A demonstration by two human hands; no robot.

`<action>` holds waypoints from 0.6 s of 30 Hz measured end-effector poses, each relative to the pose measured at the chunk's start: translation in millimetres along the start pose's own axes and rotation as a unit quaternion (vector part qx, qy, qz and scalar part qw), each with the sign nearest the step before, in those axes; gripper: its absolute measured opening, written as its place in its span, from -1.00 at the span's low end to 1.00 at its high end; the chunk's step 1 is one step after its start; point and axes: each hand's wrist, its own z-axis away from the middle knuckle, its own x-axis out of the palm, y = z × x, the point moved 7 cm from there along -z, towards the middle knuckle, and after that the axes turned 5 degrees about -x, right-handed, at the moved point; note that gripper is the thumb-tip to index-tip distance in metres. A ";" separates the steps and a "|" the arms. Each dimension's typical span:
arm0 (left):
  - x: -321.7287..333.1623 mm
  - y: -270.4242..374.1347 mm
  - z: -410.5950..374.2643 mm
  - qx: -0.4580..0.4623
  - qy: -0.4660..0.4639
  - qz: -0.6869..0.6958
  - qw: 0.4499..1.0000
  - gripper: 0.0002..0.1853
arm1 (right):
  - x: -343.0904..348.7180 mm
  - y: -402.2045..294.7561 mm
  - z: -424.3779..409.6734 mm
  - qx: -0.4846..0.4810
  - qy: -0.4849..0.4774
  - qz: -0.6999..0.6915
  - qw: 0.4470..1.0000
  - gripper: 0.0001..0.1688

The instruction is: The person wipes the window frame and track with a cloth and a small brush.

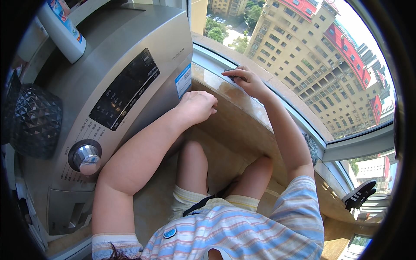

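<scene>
My right hand (245,81) pinches a dark, rough cloth or scouring pad (234,75) against the inner edge of the white window frame (213,61), above the stone sill (224,87). To its left, my left hand (199,105) is held with curled fingers in front of the washing machine's side, over the lower stone wall. Nothing shows in it, but its palm and fingertips are largely hidden.
A silver washing machine (162,35) fills the left side, with a white bottle (70,42) on top and a dark faceted container (37,117) nearby. A grey fluffy cloth (311,148) lies on the sill behind my right arm. Black shoes (359,195) rest farther right.
</scene>
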 end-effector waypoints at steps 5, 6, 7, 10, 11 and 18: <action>-33.3 -8.2 0.8 -0.012 0.221 0.124 0.967 -0.85 | 1.7 -32.0 8.6 0.052 -0.049 -0.228 0.971 -0.58; -36.9 -9.5 0.6 -0.002 0.261 0.145 0.955 -0.85 | 3.1 -31.5 10.8 0.050 -0.063 -0.228 0.970 -0.58; -41.0 -10.8 1.3 0.008 0.300 0.166 0.939 -0.86 | 4.6 -29.5 12.5 0.049 -0.076 -0.229 0.969 -0.57; -46.5 -6.6 4.0 0.032 0.337 0.188 0.922 -0.87 | 11.4 -30.2 18.4 0.050 -0.109 -0.247 0.962 -0.56; -48.5 -4.8 5.6 0.034 0.343 0.195 0.918 -0.87 | 14.9 -31.4 20.1 0.051 -0.118 -0.255 0.958 -0.55; -49.9 1.0 6.9 0.040 0.307 0.125 0.942 -0.92 | 22.9 -35.6 30.4 0.075 -0.146 -0.236 0.958 -0.60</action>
